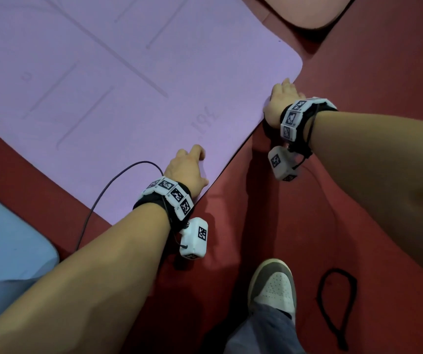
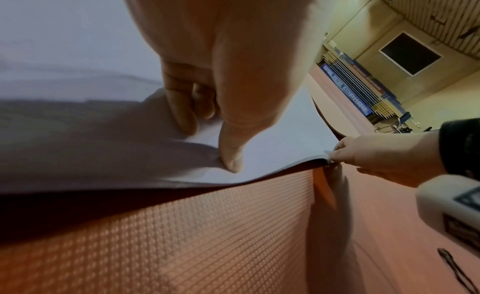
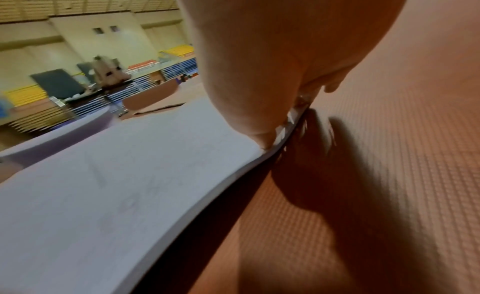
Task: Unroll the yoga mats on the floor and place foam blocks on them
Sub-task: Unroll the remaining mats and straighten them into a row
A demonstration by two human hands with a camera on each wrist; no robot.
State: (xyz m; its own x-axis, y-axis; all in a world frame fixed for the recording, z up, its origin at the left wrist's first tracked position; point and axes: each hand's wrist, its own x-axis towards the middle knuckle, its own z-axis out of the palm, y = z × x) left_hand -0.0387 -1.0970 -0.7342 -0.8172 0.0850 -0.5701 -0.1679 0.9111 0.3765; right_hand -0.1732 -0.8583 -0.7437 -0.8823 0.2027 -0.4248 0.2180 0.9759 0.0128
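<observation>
A purple yoga mat (image 1: 118, 80) lies unrolled across the upper left of the head view, faint lines printed on it. Its near short edge lifts slightly off the floor.

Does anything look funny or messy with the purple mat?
Yes: the purple mat's near edge is lifted off the red floor, pinched by both hands. A black loop strap lies loose beside the shoe.

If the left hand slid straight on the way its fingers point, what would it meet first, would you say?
Probably nothing: ahead of the left hand only the flat purple mat shows, as far as the head view reaches.
</observation>
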